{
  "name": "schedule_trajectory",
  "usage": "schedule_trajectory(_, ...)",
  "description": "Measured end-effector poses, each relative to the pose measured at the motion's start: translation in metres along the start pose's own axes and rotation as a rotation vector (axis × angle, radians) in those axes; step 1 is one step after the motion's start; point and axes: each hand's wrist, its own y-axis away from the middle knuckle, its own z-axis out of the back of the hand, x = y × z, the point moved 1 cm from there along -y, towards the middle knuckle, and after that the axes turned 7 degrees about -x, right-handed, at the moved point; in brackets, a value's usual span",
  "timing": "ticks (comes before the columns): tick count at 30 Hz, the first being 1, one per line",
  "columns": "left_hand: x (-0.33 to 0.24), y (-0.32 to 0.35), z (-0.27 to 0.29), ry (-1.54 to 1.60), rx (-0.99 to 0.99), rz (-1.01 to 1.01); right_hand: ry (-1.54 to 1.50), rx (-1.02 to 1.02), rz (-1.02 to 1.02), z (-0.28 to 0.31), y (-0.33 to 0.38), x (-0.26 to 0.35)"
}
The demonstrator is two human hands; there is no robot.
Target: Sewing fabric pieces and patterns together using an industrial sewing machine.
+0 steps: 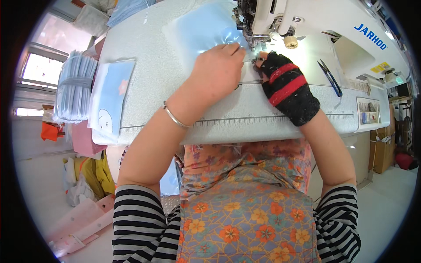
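Observation:
A translucent light-blue plastic sheet (206, 24) lies on the sewing machine's bed, its right edge beside the presser foot area. My left hand (217, 70), bare with a bangle at the wrist, is curled over the sheet's near right corner, which puckers by its fingertips. In a black and red fingerless glove, my right hand (287, 85) has its fingers drawn together just in front of the sewing machine's needle area (256, 41). What those fingers pinch is mostly hidden. Between the hands runs a narrow pale strip or edge, too unclear to name.
Thread snips (330, 78) lie right of my gloved hand, near a small parts tray (368, 111). At the table's left rest a blue printed plastic piece (113, 98) and a tied bundle of pale-blue pieces (75, 87). A printed ruler scale (245, 119) follows the front edge.

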Motion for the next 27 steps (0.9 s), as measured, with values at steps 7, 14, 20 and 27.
schedule_trajectory(7, 0.042, -0.008, 0.003, 0.06, 0.277, -0.149, -0.23, -0.076, 0.09, 0.011, -0.015, 0.007)
schedule_trajectory(14, 0.002, 0.008, 0.016, -0.026, 0.261, -0.036, -0.108, 0.084, -0.005, -0.002, -0.009, -0.004)
schedule_trajectory(20, -0.004, 0.019, 0.009, 0.039, 0.123, -0.089, -0.155, -0.115, 0.053, 0.008, -0.013, 0.001)
schedule_trajectory(27, -0.02, 0.028, -0.002, -0.014, 0.157, 0.075, -0.134, 0.056, 0.035, 0.0, -0.004, -0.005)
